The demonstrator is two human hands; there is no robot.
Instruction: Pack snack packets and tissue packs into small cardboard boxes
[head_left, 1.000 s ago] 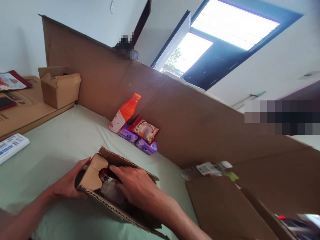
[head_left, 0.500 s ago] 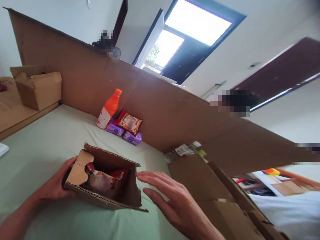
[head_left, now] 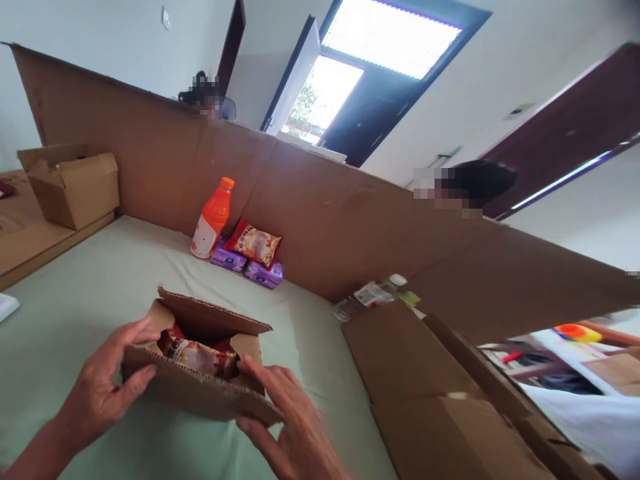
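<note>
A small cardboard box lies on the green cloth with its top open, two short flaps folded inward and the long edges up. Inside it is a red and yellow snack packet, partly covered by the flaps. My left hand is at the box's left end, fingers on the end flap and thumb at the near wall, spread apart. At the right end, my right hand has its fingertips over the right flap and its thumb near the front wall, also spread.
An orange bottle stands beside purple packs with a snack bag on top. A clear bottle lies behind cardboard boxes at right. Another open box is far left. Behind the cardboard partition are people.
My right hand has moved left onto the box, and the right short flap is now folded in. My left hand has shifted from the outer side to the top edge.
</note>
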